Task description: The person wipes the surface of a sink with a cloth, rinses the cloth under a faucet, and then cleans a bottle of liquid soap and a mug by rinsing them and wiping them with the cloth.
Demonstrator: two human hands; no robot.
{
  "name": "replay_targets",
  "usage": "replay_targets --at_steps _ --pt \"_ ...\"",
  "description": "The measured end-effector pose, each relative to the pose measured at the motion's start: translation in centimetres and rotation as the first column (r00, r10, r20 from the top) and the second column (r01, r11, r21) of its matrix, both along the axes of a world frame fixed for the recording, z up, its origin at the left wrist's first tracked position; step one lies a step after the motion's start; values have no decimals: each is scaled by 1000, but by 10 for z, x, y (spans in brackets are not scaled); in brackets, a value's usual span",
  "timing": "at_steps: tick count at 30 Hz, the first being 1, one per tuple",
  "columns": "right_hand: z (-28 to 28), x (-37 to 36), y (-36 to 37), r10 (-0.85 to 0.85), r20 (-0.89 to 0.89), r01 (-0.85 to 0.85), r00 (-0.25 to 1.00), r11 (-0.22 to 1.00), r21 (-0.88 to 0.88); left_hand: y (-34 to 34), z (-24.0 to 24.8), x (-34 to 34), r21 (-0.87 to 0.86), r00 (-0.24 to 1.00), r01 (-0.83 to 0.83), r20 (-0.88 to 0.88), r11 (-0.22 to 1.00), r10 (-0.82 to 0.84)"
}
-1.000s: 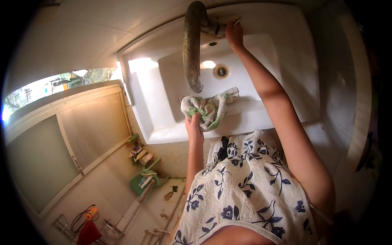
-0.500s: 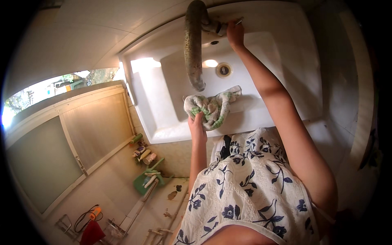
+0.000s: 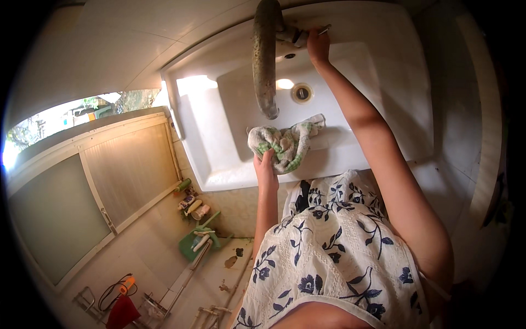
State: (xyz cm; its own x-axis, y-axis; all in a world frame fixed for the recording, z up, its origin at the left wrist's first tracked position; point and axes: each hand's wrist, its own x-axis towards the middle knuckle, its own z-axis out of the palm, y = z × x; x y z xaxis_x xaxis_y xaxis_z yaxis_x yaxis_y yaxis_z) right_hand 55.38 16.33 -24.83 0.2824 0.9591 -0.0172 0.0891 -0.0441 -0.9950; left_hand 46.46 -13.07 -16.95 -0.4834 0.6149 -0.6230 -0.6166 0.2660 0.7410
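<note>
- The white rectangular ceramic sink (image 3: 383, 66) has a round metal drain (image 3: 302, 92) at the far end of its basin; sunlight falls on the left part, and I cannot tell whether any water lies in it.
- A crumpled green-and-white checked cloth (image 3: 285, 143) lies on the near rim of the sink, partly hanging into the basin, just under the mouth of the curved grey metal tap spout (image 3: 266, 60).
- The left hand (image 3: 266, 167) is closed on the near edge of that cloth, fingers curled into the fabric.
- The right hand (image 3: 318, 46) reaches across the basin to the tap's handle (image 3: 323, 28) at the back of the sink, fingers wrapped round it.
- Down on the floor to the left, a green plastic basket (image 3: 192, 244) holds a few small bottles; more small containers stand beside the wall near it.
</note>
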Motion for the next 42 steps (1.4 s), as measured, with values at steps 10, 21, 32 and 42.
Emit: replay_targets --at_steps 10,21,32,42 --pt "29 25 -18 270 -303 -295 914 955 -39 -7 21 9 -24 1000 -5 -27 1000 4" --pt "41 7 -166 236 -881 -857 409 432 -282 84 36 -2 -458 527 571 -432 681 -732" --pt "31 -15 -176 683 -498 -815 534 572 -90 24 -1 -74 -139 816 370 -425 919 -392" --pt "63 -62 -213 660 73 -647 748 749 -143 -39 34 -118 217 971 76 204 973 -121"
